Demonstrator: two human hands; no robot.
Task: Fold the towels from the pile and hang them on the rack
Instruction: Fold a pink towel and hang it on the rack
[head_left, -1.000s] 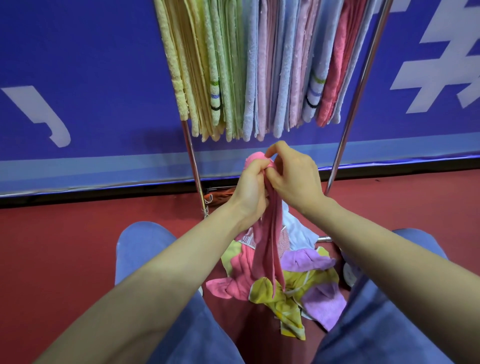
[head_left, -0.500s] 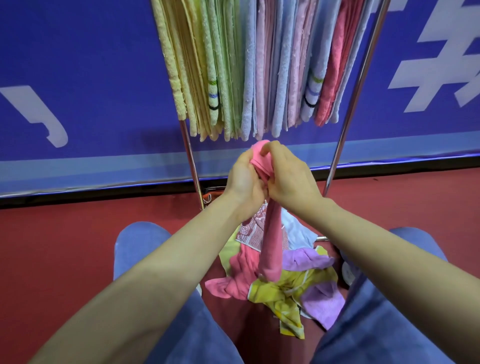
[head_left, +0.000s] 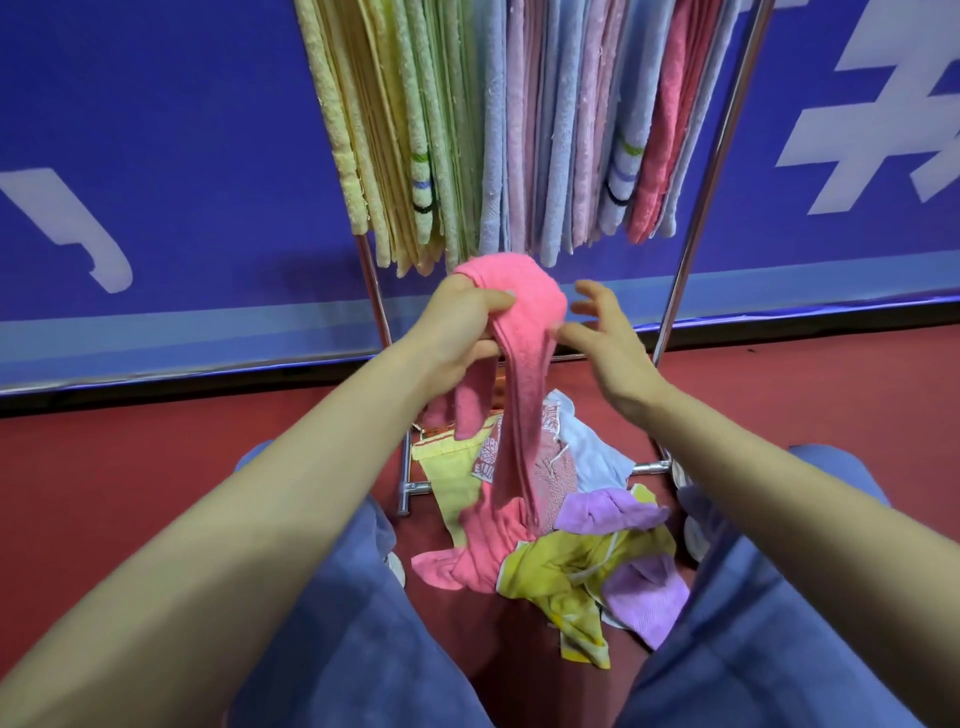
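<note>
Below the crowded rack (head_left: 698, 208), the left hand (head_left: 457, 332) gripped the pink towel (head_left: 519, 322), which lay bunched over its fingers with the tail hanging toward the pile (head_left: 582, 561) on the floor. The right hand (head_left: 610, 345) hovered just beside it, fingers spread and holding nothing. The likely trouble was that single bunched grip — the towel could slip off or fold crooked, and its trailing end might drag the pile.

Pink towel (head_left: 524, 358) draped, hanging above pile (head_left: 571, 545).
</note>
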